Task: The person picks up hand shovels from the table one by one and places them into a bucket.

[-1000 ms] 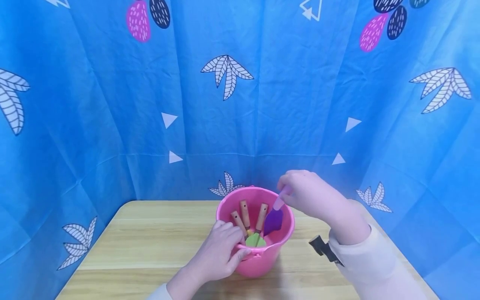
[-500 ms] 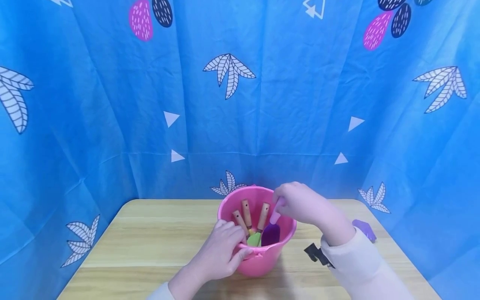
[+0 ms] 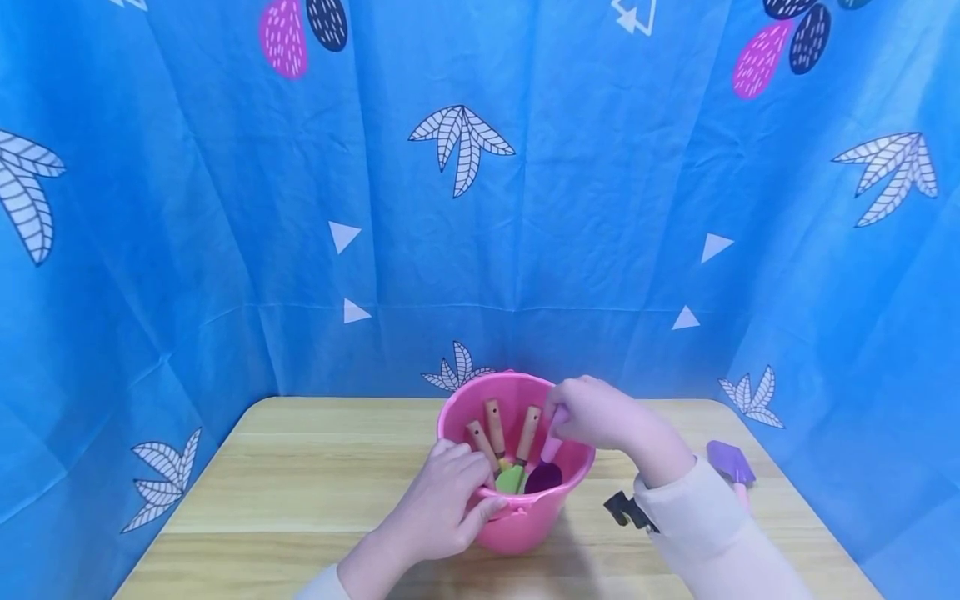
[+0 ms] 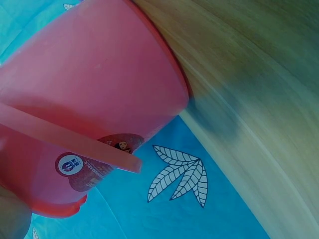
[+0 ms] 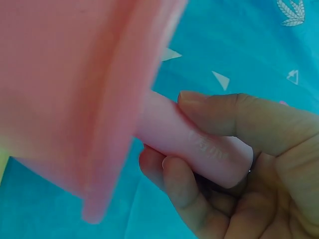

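Observation:
A pink bucket [image 3: 513, 533] stands upright on the wooden table. My left hand [image 3: 435, 504] grips its near left rim, thumb on the outside and fingers over the edge. Over the right rim, my right hand [image 3: 600, 412] pinches the pink handle of a toy shovel [image 3: 552, 446], whose dark purple blade points down inside. In the right wrist view, thumb and fingers close around the shovel handle [image 5: 199, 142]. Several wooden-handled tools [image 3: 528, 432] lean in the bucket, one with a green head [image 3: 512, 478]. The left wrist view shows the bucket's wall [image 4: 99, 64] and pink carrying handle [image 4: 75, 142].
Beyond the right sleeve, a second purple shovel [image 3: 729, 461] with a pink handle lies near the right edge of the table [image 3: 300, 467]. Blue patterned cloth [image 3: 600, 208] hangs behind and on both sides. A black strap buckle [image 3: 628, 511] sticks out from the right sleeve.
The right hand has lowered the toy shovel deeper into the bucket. As that arm shifted left, the second purple shovel came into view. The left hand stays on the rim.

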The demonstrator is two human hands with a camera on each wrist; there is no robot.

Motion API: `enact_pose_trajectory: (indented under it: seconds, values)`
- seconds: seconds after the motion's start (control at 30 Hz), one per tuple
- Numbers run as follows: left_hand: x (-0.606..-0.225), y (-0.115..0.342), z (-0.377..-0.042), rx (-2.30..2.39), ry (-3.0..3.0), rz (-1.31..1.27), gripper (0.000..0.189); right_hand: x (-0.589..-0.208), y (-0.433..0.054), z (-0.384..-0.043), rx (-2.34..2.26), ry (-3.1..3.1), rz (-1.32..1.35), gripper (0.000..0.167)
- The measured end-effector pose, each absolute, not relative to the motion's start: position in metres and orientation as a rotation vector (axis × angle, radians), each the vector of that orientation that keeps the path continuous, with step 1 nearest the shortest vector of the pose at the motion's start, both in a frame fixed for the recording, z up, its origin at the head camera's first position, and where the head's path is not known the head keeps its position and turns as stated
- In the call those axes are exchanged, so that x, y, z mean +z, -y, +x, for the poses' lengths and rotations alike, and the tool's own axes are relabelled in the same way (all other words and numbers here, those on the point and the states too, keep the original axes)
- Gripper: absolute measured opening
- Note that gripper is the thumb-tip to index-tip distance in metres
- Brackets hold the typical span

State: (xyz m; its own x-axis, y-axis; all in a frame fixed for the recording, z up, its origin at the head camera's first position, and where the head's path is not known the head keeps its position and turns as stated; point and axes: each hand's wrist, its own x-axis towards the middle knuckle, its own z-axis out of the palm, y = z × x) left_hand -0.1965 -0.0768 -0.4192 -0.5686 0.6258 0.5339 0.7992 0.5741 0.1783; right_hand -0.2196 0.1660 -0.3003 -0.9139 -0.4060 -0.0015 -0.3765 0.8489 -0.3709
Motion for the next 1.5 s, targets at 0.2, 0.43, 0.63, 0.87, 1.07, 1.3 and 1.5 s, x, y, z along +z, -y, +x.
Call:
enact_pose_trajectory:
  seconds: [0.2, 0.43, 0.63, 0.87, 1.07, 1.3, 1.5]
  values:
    - [-0.417, 0.076, -0.196, -0.558, 2.396, -1.151, 0.019, -0.307, -0.166, -0.223, -0.619, -2.887, -0.607, 0.019]
    - [-0.415, 0.076, -0.196, -0.553, 2.402, -1.153, 0.027, -0.31, -0.166, -0.223, -0.667, -2.802, -0.671, 0.015]
    - [-0.415, 0.076, -0.195, -0.57, 2.4, -1.15, 0.021, -0.32, -0.165, -0.226, -0.723, -2.739, -0.674, 0.014]
    - [-0.416, 0.077, -0.194, -0.571, 2.409, -1.142, 0.021, -0.328, -0.161, -0.232, -0.655, -2.824, -0.607, 0.015]
    - [-0.417, 0.076, -0.195, -0.572, 2.386, -1.143, 0.018, -0.333, -0.16, -0.238, -0.593, -2.906, -0.569, 0.014]
    - [-0.42, 0.075, -0.196, -0.571, 2.354, -1.15, 0.019, -0.339, -0.163, -0.245, -0.469, -3.104, -0.647, 0.014]
    - [-0.421, 0.075, -0.197, -0.561, 2.318, -1.161, 0.02, -0.342, -0.165, -0.249, -0.431, -3.189, -0.711, 0.013]
